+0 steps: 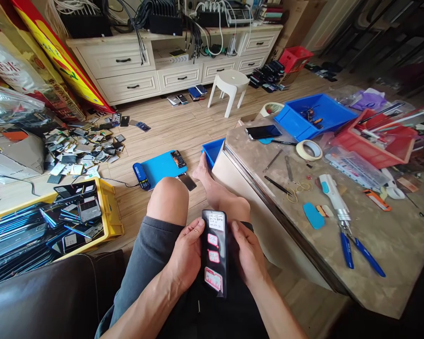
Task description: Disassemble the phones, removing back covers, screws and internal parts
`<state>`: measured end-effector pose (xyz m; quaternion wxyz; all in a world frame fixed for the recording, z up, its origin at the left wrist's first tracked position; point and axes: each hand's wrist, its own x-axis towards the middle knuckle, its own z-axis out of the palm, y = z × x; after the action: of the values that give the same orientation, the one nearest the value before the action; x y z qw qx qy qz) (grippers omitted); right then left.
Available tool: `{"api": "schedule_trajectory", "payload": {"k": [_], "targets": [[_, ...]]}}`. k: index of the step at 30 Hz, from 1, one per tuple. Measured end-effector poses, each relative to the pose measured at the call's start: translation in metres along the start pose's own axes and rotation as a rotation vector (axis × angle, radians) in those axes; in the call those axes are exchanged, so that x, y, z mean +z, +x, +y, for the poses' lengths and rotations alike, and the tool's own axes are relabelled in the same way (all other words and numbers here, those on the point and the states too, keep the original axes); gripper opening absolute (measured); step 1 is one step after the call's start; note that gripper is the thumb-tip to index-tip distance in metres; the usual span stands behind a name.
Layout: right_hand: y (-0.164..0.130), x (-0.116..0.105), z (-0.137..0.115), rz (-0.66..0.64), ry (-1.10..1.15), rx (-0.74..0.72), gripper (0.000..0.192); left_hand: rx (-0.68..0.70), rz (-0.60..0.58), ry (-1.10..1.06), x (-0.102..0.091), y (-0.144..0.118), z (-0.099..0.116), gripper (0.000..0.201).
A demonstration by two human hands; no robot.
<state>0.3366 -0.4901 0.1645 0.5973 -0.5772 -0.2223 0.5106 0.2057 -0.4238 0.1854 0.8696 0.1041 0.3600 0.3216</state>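
My left hand (187, 249) grips a black smartphone (217, 261) by its left edge, with the thumb along the side. Handwritten white and red-bordered paper labels are stuck on the upward-facing side. Beside the phone's right edge is my right hand (249, 254), thumb raised; its other fingers are hidden, so I cannot tell whether they touch the phone. Both hands are above my lap. On the floor ahead lies a blue mat (160, 167) with an opened phone (177, 159) at its right end and a dark blue device (141, 176) at its left.
At left, a yellow crate (111, 221) holds many phone parts, near a pile of flat pieces (81, 150). A table (371, 230) at right bears blue-handled pliers (353, 247), an electric screwdriver (334, 195), tape (309, 149) and a blue bin (289, 115). A white stool (229, 82) stands ahead.
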Motion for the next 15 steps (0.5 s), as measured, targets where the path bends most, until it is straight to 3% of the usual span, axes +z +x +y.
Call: {"api": "schedule_trajectory", "payload": {"k": [4, 15], "targets": [[0.005, -0.003, 0.0, 0.016, -0.016, -0.033, 0.038, -0.163, -0.115, -0.03, -0.003, -0.002, 0.008, 0.034], [0.005, 0.016, -0.03, -0.099, -0.077, 0.048, 0.036, -0.312, -0.23, -0.047, -0.008, -0.008, 0.015, 0.041]]}}
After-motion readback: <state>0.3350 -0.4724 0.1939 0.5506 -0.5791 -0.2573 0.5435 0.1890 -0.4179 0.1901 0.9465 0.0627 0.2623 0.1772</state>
